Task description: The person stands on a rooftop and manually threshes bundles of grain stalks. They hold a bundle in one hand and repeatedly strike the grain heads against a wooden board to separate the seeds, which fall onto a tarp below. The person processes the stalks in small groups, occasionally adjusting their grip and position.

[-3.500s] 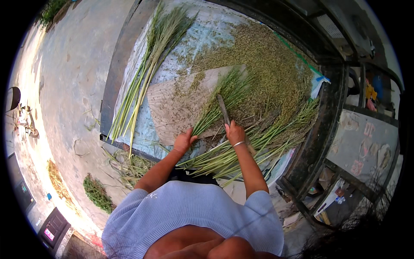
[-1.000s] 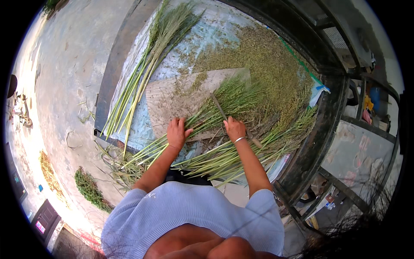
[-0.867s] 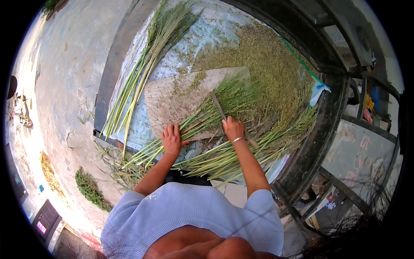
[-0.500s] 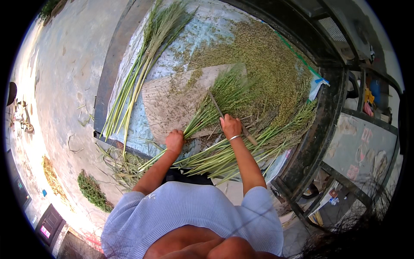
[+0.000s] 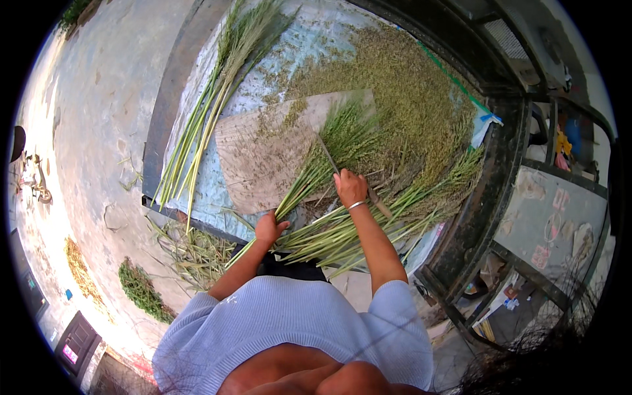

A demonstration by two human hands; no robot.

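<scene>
My left hand (image 5: pixel 268 228) is closed around the cut ends of a bundle of green grain stalks (image 5: pixel 308 178), its thumb sticking out to the right. The feathery seed heads of that bundle lie over a brown ridged board (image 5: pixel 263 155). In my right hand (image 5: pixel 351 187) is a long, thin stick-like tool (image 5: pixel 379 204); its pale thick end points toward me and its dark narrow end lies across the stalks. Whether the dark end is a blade cannot be made out. More green stalks (image 5: pixel 329 245) lie beneath my right forearm.
Loose seed heads (image 5: pixel 408 99) cover the right part of a pale blue sheet (image 5: pixel 309 43). Another stalk bundle (image 5: pixel 210 118) lies at the left. A dark metal frame (image 5: pixel 503 164) borders the right side. Dry stalks (image 5: pixel 191 253) are heaped at the near left.
My left hand has drawn slightly toward me with the bundle, and its thumb now stands away. The right hand and tool have shifted only a little.
</scene>
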